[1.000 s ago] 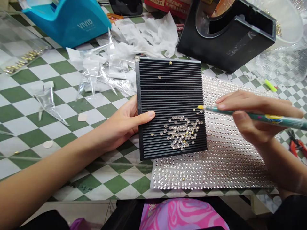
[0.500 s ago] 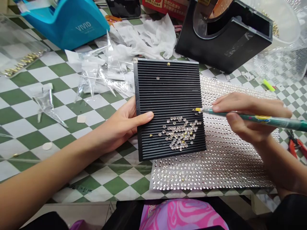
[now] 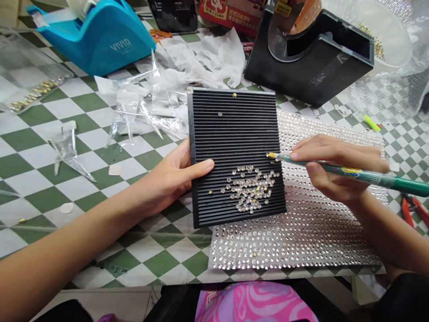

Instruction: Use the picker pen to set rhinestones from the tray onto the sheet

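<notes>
My left hand grips a black ridged tray by its left edge, thumb on top and the other fingers hidden beneath. Loose clear rhinestones lie clustered on its lower part, with a few gold bits among them. One gold bead sits near the top edge. Between the thumb and fingers of my right hand is a green pen-like stick with a yellow tip. That tip is over the right side of the tray, and a tiny stone appears at its end. Under the tray lies a sheet of rhinestone rows.
A blue tape dispenser and a black tape dispenser stand at the back. Between them are crumpled tissue and clear plastic piping bags. Red-handled pliers lie at right, below a white bowl.
The stick's tip has shifted slightly left along the tray, and my right hand has moved left with it. My left hand keeps its hold. The whole view has tipped a little.
</notes>
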The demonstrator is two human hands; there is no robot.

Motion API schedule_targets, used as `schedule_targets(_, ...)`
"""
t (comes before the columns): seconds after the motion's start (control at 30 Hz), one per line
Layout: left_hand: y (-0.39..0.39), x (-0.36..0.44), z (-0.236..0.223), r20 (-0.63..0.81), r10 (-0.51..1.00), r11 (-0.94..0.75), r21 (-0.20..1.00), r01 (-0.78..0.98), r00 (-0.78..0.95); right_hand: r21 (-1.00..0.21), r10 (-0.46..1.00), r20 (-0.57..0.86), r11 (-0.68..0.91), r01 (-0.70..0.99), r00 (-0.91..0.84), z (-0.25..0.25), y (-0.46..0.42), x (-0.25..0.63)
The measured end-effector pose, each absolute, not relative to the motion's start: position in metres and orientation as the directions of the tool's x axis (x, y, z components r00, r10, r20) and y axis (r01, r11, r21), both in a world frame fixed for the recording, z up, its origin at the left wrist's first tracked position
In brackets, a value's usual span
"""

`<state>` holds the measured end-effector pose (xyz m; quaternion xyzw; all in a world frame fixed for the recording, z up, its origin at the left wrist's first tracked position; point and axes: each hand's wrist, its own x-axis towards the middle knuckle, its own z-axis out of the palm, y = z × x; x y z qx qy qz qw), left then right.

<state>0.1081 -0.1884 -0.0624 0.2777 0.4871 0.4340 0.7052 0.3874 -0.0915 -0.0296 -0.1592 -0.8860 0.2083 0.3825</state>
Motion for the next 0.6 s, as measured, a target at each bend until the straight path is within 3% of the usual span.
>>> schedule_targets(0.6,-0.1888,0.1133,-0.0534,-0.445,0.883,0.467,0.791,-0.397,0.151,-0.518,0.498,0.580,0.836,0.179,-0.645,-0.0320,-0.0950,0.3854)
